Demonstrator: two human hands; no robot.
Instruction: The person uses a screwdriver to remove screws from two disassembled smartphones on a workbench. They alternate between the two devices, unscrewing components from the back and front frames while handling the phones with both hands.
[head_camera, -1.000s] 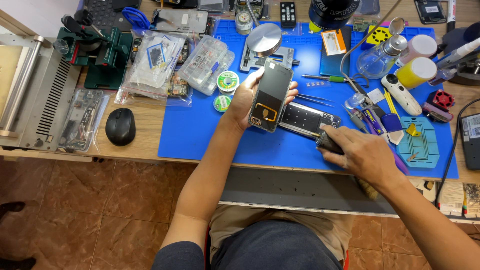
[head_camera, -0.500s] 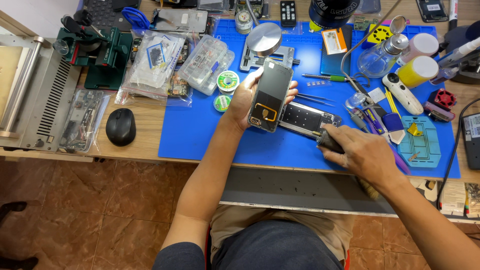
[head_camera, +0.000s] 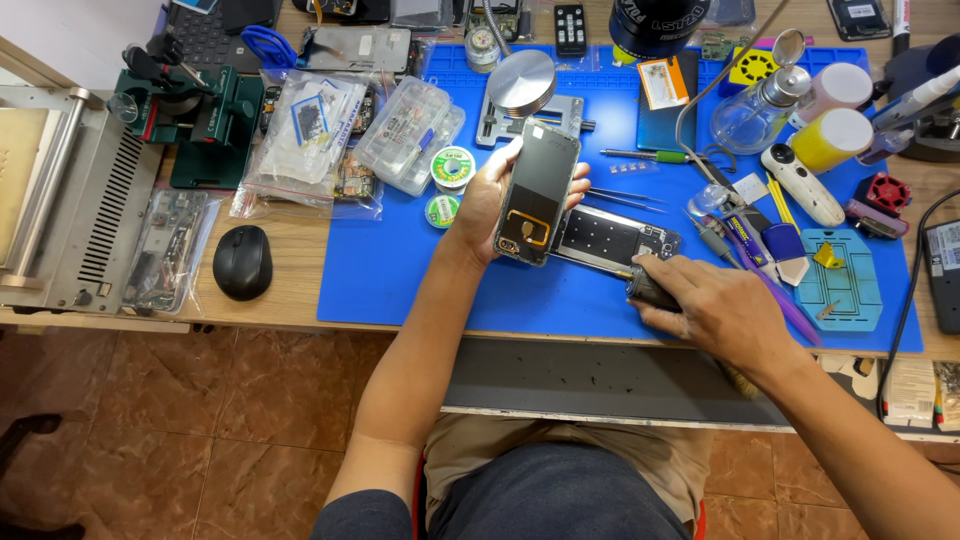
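Only one view is given, taken from a camera worn on the person's head. The scene is looked down on almost straight from above and from fairly near. The flat blue rubber work mat (head_camera: 400, 270) on the light wooden table (head_camera: 290, 305) is seen across the top, and the brown tiled floor (head_camera: 200, 430) is seen below. No second view is given.

The phone back panel (head_camera: 537, 193) in the left hand (head_camera: 492, 197) is black with a gold-orange flex loop near its lower end; the opened phone body (head_camera: 618, 239) between the hands is black dotted with pale specks; the right hand (head_camera: 715, 312) grips a black tool handle (head_camera: 650, 290); beneath both lies a plain blue work mat (head_camera: 400, 270); left of the left hand sits a black mouse (head_camera: 242, 262).
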